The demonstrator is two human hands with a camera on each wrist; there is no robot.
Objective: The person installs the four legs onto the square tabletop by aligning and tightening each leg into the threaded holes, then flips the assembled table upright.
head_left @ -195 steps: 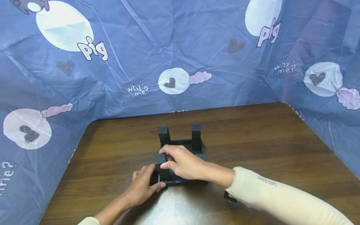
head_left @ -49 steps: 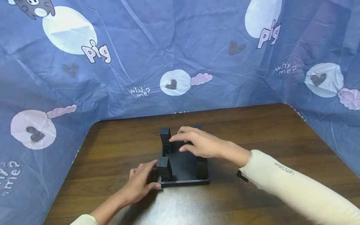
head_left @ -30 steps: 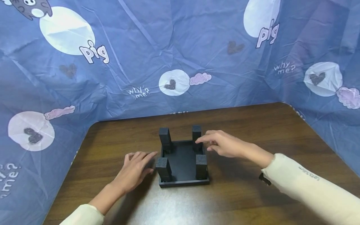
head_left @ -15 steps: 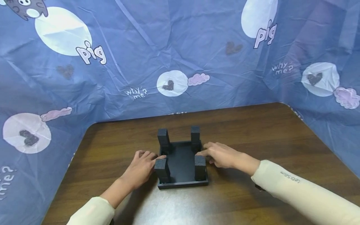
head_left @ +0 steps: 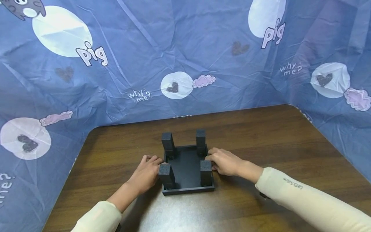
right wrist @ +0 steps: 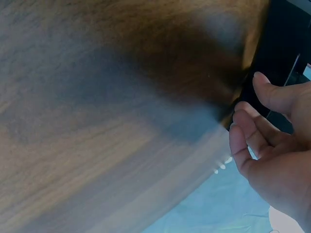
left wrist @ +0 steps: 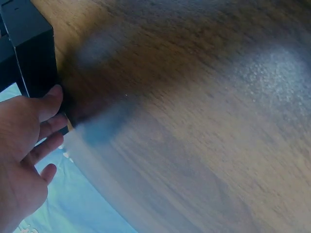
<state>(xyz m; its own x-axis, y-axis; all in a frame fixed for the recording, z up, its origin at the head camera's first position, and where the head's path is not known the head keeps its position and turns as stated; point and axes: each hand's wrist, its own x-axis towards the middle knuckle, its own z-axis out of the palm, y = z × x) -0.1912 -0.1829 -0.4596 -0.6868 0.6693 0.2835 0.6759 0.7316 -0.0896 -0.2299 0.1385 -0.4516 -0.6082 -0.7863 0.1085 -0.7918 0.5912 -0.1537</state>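
Note:
A black rectangular tray (head_left: pixel 186 169) with a low rim lies on the table, like a small upturned table. Upright black posts stand at its corners, among them a rear left post (head_left: pixel 167 141) and a front right post (head_left: pixel 206 174). My left hand (head_left: pixel 147 172) holds the tray's left side, partly behind the front left post (head_left: pixel 166 175). On the opposite side, my right hand (head_left: pixel 225 161) holds the right edge. Both wrist views show a thumb on the black side wall, the left thumb (left wrist: pixel 51 102) and the right thumb (right wrist: pixel 272 94), with the other fingers curled close by.
The brown wood-grain table (head_left: pixel 255 135) reaches back to a blue printed cloth (head_left: pixel 220 106) hung behind and at both sides. A bright reflection (head_left: pixel 182 212) lies on the tabletop in front of the tray.
My right hand has gone from the front left post, across the rear right one, to the tray's right side. The left hand lifted off briefly and now holds the left side.

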